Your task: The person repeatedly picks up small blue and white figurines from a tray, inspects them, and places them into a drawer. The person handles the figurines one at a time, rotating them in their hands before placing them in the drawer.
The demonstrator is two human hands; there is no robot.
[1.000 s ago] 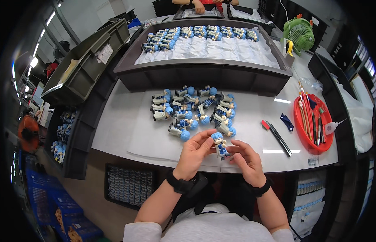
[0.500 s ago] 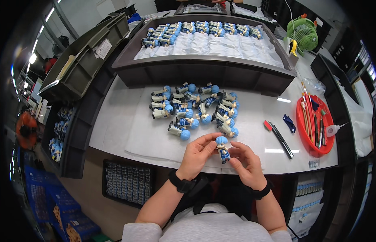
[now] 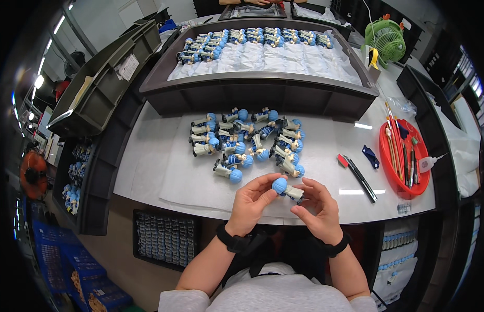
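A small figurine [image 3: 290, 192] with a light-blue head and pale cape is held over the table's front edge, lying tilted with its back showing. My left hand [image 3: 252, 202] pinches it at the head between thumb and fingers. Around its leg end curve the thumb and fingers of my right hand [image 3: 321, 210]; how firmly they press cannot be made out. Just beyond my hands lies a loose group of matching blue-haired figurines [image 3: 234, 145], most of them on their sides on a white sheet.
A large dark tray [image 3: 263, 86] at the back holds rows of figurines on white padding. To the right are pens [image 3: 361, 179], a dark-blue piece [image 3: 371, 157], a red basket [image 3: 404, 193] of brushes and a green fan [image 3: 385, 41]. Dark crates [image 3: 104, 171] flank the left.
The figurine has turned from upright and front-facing to tilted with its caped back showing, its head toward my left hand. Both hands stay nearly in place.
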